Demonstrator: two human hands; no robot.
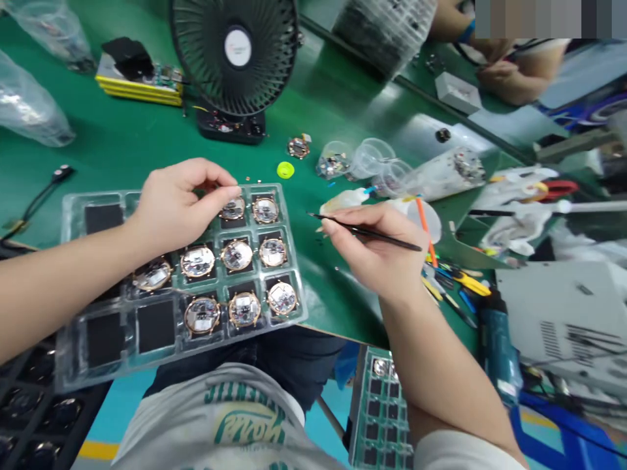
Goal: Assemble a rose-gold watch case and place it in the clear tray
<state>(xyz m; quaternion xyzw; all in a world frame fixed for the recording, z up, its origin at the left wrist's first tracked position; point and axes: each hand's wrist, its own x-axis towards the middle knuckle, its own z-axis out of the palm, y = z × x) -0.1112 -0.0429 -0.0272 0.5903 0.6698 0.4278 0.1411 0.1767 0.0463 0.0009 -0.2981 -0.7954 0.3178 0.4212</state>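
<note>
A clear plastic tray (171,352) lies on the green table, with several round gold-rimmed watch parts in its compartments. My left hand (183,202) reaches over its upper part, thumb and forefinger pinched at a watch part (232,209) in the top row; whether the fingertips hold it is unclear. Other watch parts, such as one in the middle row (197,261), sit beside and below this hand. To the right of the tray, my right hand (379,251) grips a thin black tweezer-like tool (392,241), its tip pointing left above the table.
A black fan (238,52) stands behind the tray. Plastic cups (336,160), a small bottle (345,199) and a yellow-green cap (285,170) are near my right hand. Pliers and screwdrivers (460,281) lie further right. Another person's hand (509,81) is at the upper right.
</note>
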